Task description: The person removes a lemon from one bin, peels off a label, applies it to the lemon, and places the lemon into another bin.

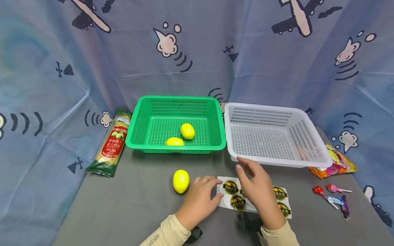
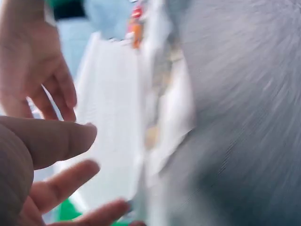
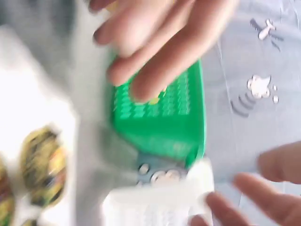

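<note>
A white sheet of round black-and-gold stickers [image 1: 238, 202] lies on the grey table in the head view. My left hand [image 1: 200, 200] is at its left end, thumb and fingers apart with nothing between them; whether the fingertips touch the sheet I cannot tell. Over the sheet's middle, my right hand [image 1: 258, 188] hovers with loosely bent fingers and holds nothing, hiding some stickers. A yellow lemon [image 1: 181, 181] sits just left of my left hand. Both wrist views are blurred; spread fingers [image 2: 66, 186] show in the left one.
Behind stand a green basket [image 1: 203, 148] with two lemons [image 1: 187, 131] and a white basket [image 1: 277, 161]. A pasta packet [image 1: 112, 143] leans at the left. To the right are a colourful snack bag [image 1: 341, 164], lollipops [image 1: 318, 190] and small wrapped candies [image 1: 345, 207].
</note>
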Motion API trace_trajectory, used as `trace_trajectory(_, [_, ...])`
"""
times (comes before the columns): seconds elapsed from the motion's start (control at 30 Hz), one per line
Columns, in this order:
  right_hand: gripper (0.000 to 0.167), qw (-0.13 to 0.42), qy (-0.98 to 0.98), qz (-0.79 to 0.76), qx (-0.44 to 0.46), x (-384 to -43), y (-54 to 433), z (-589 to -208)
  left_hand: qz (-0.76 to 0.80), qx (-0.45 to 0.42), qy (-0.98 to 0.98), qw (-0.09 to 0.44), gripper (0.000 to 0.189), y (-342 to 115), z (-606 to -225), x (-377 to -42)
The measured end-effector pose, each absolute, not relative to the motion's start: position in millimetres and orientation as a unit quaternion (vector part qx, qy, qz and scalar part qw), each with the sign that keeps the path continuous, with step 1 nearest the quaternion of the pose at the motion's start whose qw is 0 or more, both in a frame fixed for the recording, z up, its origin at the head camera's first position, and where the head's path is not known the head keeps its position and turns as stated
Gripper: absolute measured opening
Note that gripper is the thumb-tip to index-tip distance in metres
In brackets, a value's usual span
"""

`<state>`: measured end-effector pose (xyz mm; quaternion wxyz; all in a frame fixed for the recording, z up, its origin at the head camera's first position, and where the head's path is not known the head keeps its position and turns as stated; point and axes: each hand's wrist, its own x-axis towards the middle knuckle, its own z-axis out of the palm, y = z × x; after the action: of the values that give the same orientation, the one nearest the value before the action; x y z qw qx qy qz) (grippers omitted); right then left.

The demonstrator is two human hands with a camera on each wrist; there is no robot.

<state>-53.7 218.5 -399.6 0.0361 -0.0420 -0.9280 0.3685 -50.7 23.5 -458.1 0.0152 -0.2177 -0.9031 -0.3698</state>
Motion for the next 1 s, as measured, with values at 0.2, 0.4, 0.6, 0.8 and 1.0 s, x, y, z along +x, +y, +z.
trace_trajectory(0.2, [0.057,-0.098,-0.937,0.334,-0.021,-27.2,243.0,-428.2,-0.332,-0.195,-0.923,0.020,0.055,49.0,-484.9,-53.3])
trace_trajectory(0.4, [0.061,-0.097,-0.939,0.326,-0.043,-19.1,250.9,-449.1,-0.545,-0.140,-0.825,-0.046,0.061,62.6,-492.6,-60.7])
trace_trajectory(0.6, [0.058,-0.078,-0.939,0.331,-0.045,-15.4,249.0,-452.3,-0.722,-0.020,-0.675,-0.150,0.053,63.7,-491.1,-62.8])
trace_trajectory(0.8, [0.047,-0.049,-0.937,0.345,-0.018,-13.6,243.0,-453.8,-0.678,-0.075,-0.713,-0.163,0.049,55.8,-487.2,-60.7])
trace_trajectory(1.0, [0.031,0.027,-0.940,0.340,-0.025,-16.9,233.0,-455.3,-0.673,-0.105,-0.720,-0.134,0.054,54.1,-486.2,-58.8])
